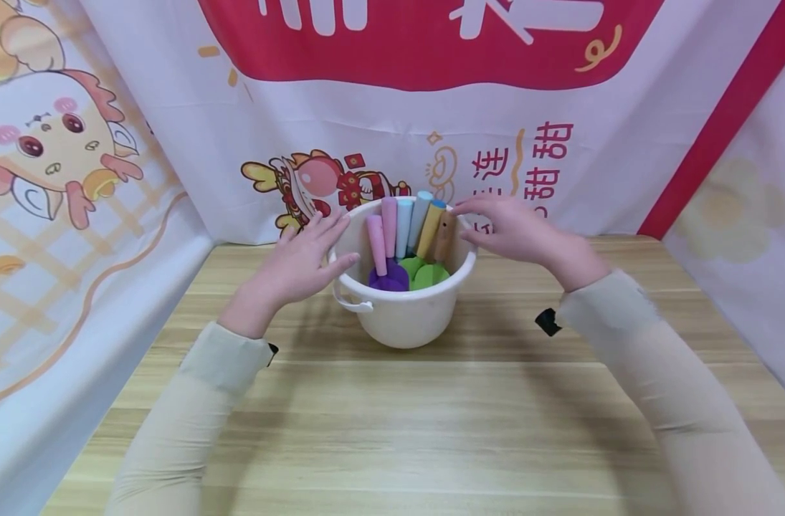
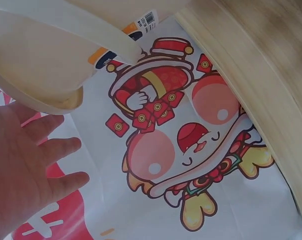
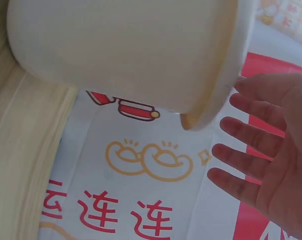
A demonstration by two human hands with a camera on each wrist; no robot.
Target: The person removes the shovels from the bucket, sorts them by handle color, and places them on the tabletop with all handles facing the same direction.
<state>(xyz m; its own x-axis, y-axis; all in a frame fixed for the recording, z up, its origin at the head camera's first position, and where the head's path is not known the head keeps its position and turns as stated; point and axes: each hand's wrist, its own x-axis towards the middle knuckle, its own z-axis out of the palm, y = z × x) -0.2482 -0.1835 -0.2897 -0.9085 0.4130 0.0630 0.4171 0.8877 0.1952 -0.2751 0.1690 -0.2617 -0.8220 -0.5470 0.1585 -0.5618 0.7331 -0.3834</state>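
A white bucket (image 1: 408, 322) stands upright on the wooden table, its white handle (image 1: 353, 304) hanging at the front left. Inside it are several tools with coloured handles, among them a pink handle (image 1: 377, 244), a light blue handle (image 1: 403, 226) and a yellow handle (image 1: 429, 229). Purple (image 1: 389, 278) and green (image 1: 429, 276) rounded ends show lower down. My left hand (image 1: 302, 258) is at the bucket's left rim with fingers spread. At the right rim is my right hand (image 1: 515, 228), fingers extended; its fingertips are close to the rim (image 3: 231, 65), and contact is hard to tell.
The wooden table (image 1: 392, 430) stretches in front of the bucket. Behind it hangs a printed cloth (image 1: 366, 115) with red and white designs, and printed cloth (image 1: 50, 251) also hangs at the left. A black strap end (image 1: 548, 322) sticks out by the right cuff.
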